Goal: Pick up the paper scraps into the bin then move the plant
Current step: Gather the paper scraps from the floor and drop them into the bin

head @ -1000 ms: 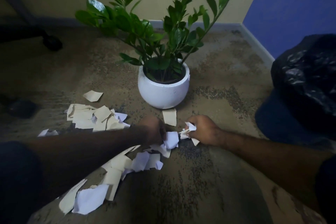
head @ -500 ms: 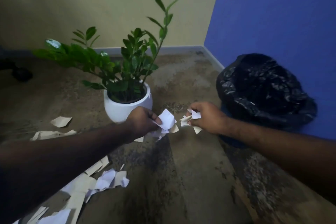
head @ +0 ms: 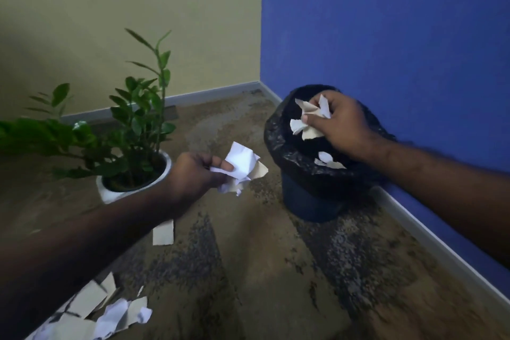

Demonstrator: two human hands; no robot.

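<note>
My right hand (head: 338, 125) is over the open mouth of the bin (head: 309, 201), shut on a bunch of paper scraps (head: 310, 119). The bin is dark blue with a black bag liner (head: 276, 132); a few scraps (head: 327, 159) lie inside or are dropping in. My left hand (head: 194, 172) hovers left of the bin, shut on crumpled white and beige scraps (head: 241, 167). The plant (head: 132, 119), green-leaved in a round white pot (head: 110, 193), stands on the floor behind my left forearm. More scraps (head: 110, 315) lie on the floor at the lower left.
One single scrap (head: 163, 232) lies on the brown patterned carpet in front of the pot. The bin stands against the blue wall (head: 386, 36) on the right, near the corner with the beige wall (head: 124, 22). A white skirting board (head: 430, 240) runs along both walls.
Both hands lifted off the floor with scraps and moved right. My right hand went from beside the bin to above its opening. The view turned right, away from the scrap pile.
</note>
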